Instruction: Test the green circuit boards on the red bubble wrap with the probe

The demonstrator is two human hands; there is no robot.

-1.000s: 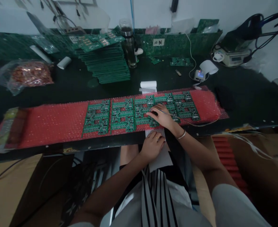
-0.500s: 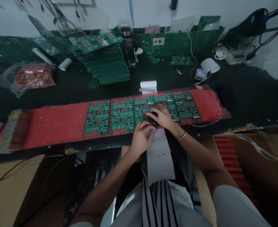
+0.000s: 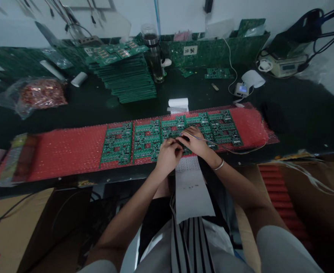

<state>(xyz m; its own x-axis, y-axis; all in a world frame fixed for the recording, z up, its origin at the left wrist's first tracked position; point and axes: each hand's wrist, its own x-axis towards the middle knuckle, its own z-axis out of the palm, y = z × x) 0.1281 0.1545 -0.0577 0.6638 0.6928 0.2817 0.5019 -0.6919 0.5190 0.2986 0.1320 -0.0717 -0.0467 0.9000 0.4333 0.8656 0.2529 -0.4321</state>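
Several green circuit board panels lie in a row on red bubble wrap [image 3: 70, 149]; one panel [image 3: 146, 140] is left of my hands, another [image 3: 226, 129] to their right. My left hand [image 3: 169, 154] is closed in a pinch over the middle panel [image 3: 173, 123], and what its fingertips hold is hidden. Close beside it, my right hand [image 3: 195, 141] is closed on thin wires [image 3: 208, 141] that run across its back and off to the right. Below the hands, a white paper strip [image 3: 193, 189] hangs over the table edge toward my lap.
Behind the panels sits a white paper roll [image 3: 178, 102]. Farther back are a stack of green boards [image 3: 129, 79], a glass bottle [image 3: 156, 57] and a bag of copper-coloured parts [image 3: 43, 93]. A small device with a lit display [image 3: 241, 89] stands right; a taped block [image 3: 23, 157] lies left.
My left hand has moved slightly forward from the top of the paper strip, bringing its fingertips close to my right fingers. The right hand has barely shifted. The strip's lower end has swung a little right.
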